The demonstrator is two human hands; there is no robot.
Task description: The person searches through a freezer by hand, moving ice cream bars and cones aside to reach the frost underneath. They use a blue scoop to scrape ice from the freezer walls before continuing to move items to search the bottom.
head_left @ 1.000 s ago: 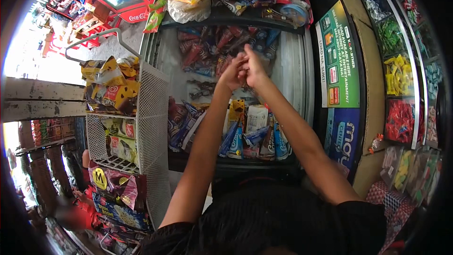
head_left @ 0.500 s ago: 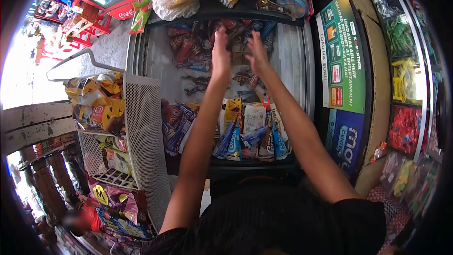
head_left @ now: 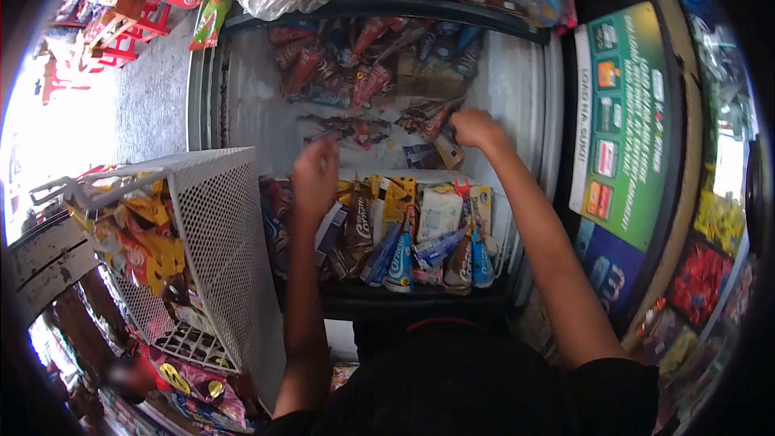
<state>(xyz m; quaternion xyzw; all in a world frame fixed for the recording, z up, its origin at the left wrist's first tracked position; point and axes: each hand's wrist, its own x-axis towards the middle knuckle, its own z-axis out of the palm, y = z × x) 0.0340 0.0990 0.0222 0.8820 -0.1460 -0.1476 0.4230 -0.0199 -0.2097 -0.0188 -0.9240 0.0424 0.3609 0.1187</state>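
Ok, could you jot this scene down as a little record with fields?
place: open freezer of wrapped ice creams
left hand: over the freezer, blurred, fingers curled
right hand: at the wrapped ice creams, grip unclear
near end: blue cone among other packs
left side: white basket, yellow packs
right side: green sign

The tall basket [head_left: 219, 242] is white perforated mesh, the ice-cream wrappers [head_left: 397, 260] glossy plastic, the floor [head_left: 153, 93] rough grey.
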